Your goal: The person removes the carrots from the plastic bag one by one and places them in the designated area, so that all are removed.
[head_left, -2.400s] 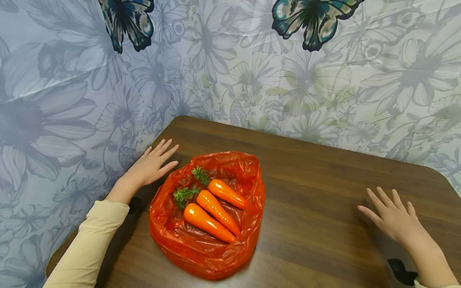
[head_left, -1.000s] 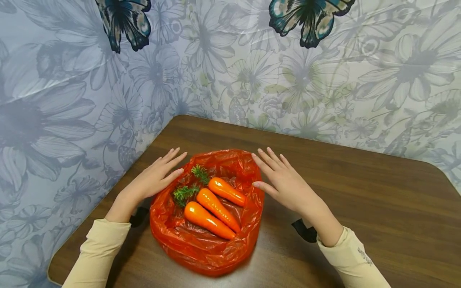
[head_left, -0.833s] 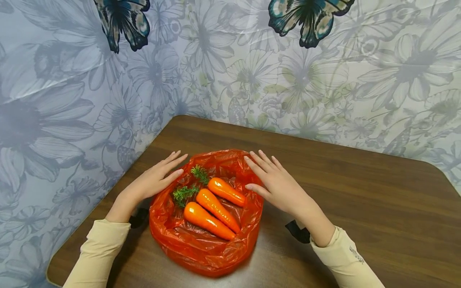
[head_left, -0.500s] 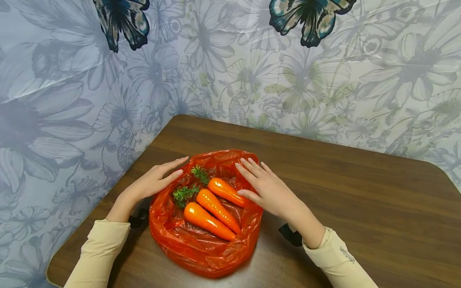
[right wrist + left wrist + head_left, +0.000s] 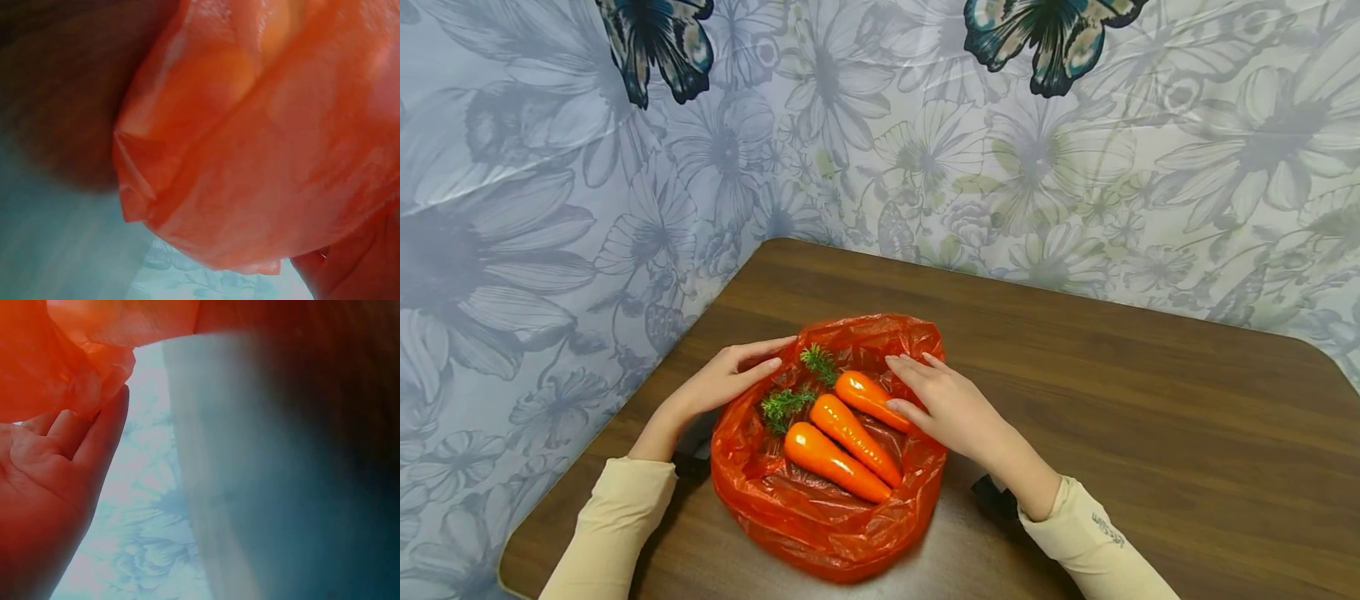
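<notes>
A red plastic bag [image 5: 835,554] lies wide-mouthed on the table with three orange carrots [image 5: 835,462] side by side in it, green leafy tops toward the left. My left hand [image 5: 718,379] is at the bag's left rim, thumb near the edge and fingers extended along the outside. In the left wrist view the fingertips of that hand [image 5: 50,487] meet the bag's film [image 5: 37,356]. Over the right rim reaches my right hand [image 5: 955,408], its fingers slightly bent and its thumb overlapping the uppermost carrot [image 5: 865,393]. The bag [image 5: 269,162] hides most of the right hand [image 5: 356,262] in the right wrist view.
The brown wooden table [image 5: 1112,400] extends to the right of the bag. Behind it and on the left stands a floral wall covering [image 5: 880,150] with butterfly figures [image 5: 1045,37] near the top. A black strap [image 5: 996,500] is at the right wrist.
My right hand has come in from the far right of the table to the bag's right rim. My left hand has moved slightly right, its spread fingers closing together against the left rim.
</notes>
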`<act>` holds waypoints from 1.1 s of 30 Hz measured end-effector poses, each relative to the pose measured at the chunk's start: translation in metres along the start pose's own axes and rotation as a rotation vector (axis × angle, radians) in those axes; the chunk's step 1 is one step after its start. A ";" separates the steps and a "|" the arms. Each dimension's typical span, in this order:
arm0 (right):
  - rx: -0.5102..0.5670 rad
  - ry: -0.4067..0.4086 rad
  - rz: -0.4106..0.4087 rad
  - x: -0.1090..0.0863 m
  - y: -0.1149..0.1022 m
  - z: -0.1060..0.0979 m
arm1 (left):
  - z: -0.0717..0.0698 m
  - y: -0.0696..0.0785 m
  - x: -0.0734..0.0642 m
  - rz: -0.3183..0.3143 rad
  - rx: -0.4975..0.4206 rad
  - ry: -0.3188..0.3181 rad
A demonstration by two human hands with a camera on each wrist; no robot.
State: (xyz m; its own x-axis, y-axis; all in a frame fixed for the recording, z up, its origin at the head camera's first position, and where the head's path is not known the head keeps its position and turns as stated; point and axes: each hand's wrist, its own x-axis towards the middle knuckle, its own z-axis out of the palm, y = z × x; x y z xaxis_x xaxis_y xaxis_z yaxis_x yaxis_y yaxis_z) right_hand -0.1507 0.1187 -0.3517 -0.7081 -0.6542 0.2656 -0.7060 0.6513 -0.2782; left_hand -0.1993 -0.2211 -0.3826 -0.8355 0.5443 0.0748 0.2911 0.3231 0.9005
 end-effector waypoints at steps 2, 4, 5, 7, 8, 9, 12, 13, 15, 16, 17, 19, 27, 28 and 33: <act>0.003 -0.003 0.004 0.000 0.000 0.002 | 0.000 -0.001 0.000 -0.008 -0.075 -0.012; 0.005 -0.016 0.013 0.001 0.001 0.005 | 0.000 -0.002 -0.001 -0.017 -0.142 -0.027; 0.006 -0.024 0.021 0.001 0.002 0.006 | 0.000 -0.002 -0.001 -0.018 -0.158 -0.031; 0.008 -0.043 0.037 0.001 0.002 0.009 | 0.001 -0.003 -0.003 -0.025 -0.179 -0.036; 0.005 -0.052 0.047 0.000 0.002 0.010 | 0.001 -0.004 -0.003 -0.027 -0.182 -0.038; 0.003 -0.057 0.057 0.001 0.002 0.011 | 0.001 -0.004 -0.003 -0.030 -0.185 -0.038; -0.008 -0.063 0.079 0.000 0.003 0.015 | 0.001 -0.005 -0.004 -0.032 -0.191 -0.035; -0.011 -0.062 0.087 0.000 0.003 0.017 | 0.001 -0.006 -0.004 -0.031 -0.196 -0.035; -0.015 -0.060 0.106 0.000 0.003 0.019 | 0.001 -0.006 -0.004 -0.029 -0.209 -0.036; -0.015 -0.060 0.117 0.000 0.003 0.019 | 0.001 -0.007 -0.004 -0.027 -0.216 -0.039; -0.013 -0.060 0.128 0.000 0.003 0.020 | 0.001 -0.007 -0.003 -0.025 -0.226 -0.042; -0.011 -0.065 0.148 -0.001 0.003 0.020 | 0.001 -0.009 -0.003 -0.017 -0.239 -0.050; -0.017 -0.102 0.129 -0.001 0.004 0.024 | -0.002 -0.015 -0.002 0.020 -0.227 -0.039; -0.016 -0.109 0.129 -0.002 0.004 0.024 | -0.002 -0.015 -0.002 0.027 -0.220 -0.032; -0.020 -0.132 0.134 -0.003 0.005 0.027 | -0.002 -0.019 0.000 0.053 -0.207 0.001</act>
State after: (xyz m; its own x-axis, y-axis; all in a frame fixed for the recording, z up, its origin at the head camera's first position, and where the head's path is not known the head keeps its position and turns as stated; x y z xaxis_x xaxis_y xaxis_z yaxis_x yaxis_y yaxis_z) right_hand -0.1521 0.1132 -0.3785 -0.7893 -0.6052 0.1041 -0.6067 0.7423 -0.2844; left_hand -0.2056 -0.2290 -0.3984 -0.8223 0.5553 0.1244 0.2326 0.1285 0.9640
